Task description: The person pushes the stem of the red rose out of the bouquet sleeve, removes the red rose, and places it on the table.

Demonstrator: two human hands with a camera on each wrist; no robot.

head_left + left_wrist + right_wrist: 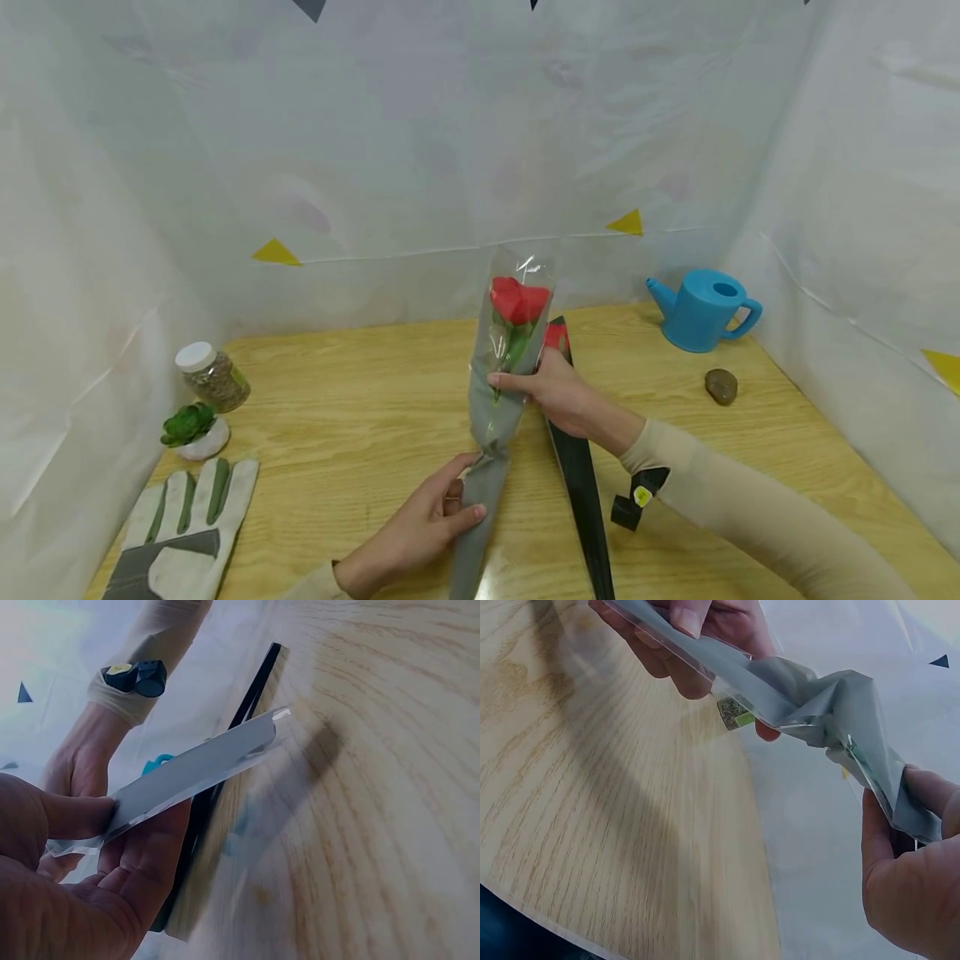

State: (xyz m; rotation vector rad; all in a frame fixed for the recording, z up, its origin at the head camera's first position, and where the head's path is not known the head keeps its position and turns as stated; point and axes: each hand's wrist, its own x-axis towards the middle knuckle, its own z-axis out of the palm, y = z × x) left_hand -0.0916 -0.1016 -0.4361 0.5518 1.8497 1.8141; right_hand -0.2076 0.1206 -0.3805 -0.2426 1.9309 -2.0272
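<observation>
A red rose (517, 302) in a clear and grey plastic sleeve (489, 425) is held up over the table by both hands. My right hand (562, 390) grips the upper part of the sleeve just below the bloom, thumb across its front. Lower down, my left hand (427, 521) pinches the sleeve's narrow end between thumb and fingers. Between the hands the grey wrap (840, 712) is creased and twisted. A second rose in a black sleeve (577, 483) lies on the table, its red bloom (557, 335) partly behind my right hand.
On the right stand a blue watering can (697, 312) and a brown stone (722, 387). Along the left are a white-lidded jar (213, 379), a small potted succulent (193, 429) and a pair of work gloves (183, 533). White sheeting (420, 167) surrounds the wooden table (337, 400).
</observation>
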